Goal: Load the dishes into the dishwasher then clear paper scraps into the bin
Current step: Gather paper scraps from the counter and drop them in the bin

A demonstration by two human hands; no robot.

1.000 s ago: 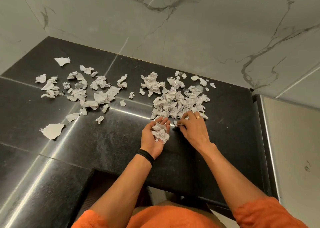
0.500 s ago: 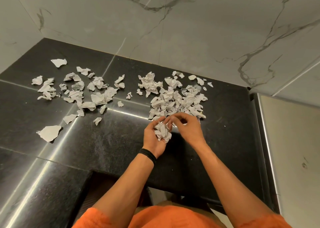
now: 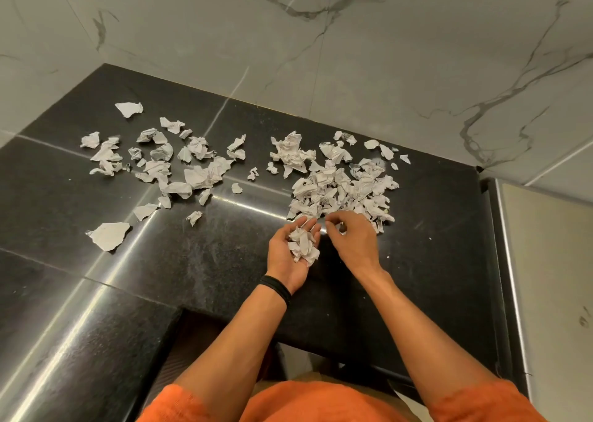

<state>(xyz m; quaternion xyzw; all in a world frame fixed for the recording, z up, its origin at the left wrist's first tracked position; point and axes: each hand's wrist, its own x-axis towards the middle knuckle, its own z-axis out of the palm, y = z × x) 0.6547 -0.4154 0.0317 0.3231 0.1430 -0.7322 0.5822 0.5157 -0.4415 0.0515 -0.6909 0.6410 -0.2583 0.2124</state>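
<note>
Left grip [image 3: 286, 259] cups scraps [image 3: 303, 245] lying lengthwise along its upturned palm.

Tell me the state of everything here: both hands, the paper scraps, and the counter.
left hand: palm up, fingers relaxed, carrying scraps
handful of scraps: crumpled, lying in the left palm
right hand: fingers curled at the right pile's near edge; unclear whether it pinches a scrap
right pile: crumpled, heaped on the counter
left scatter: crumpled, spread loosely
counter: glossy, littered with scraps
</note>
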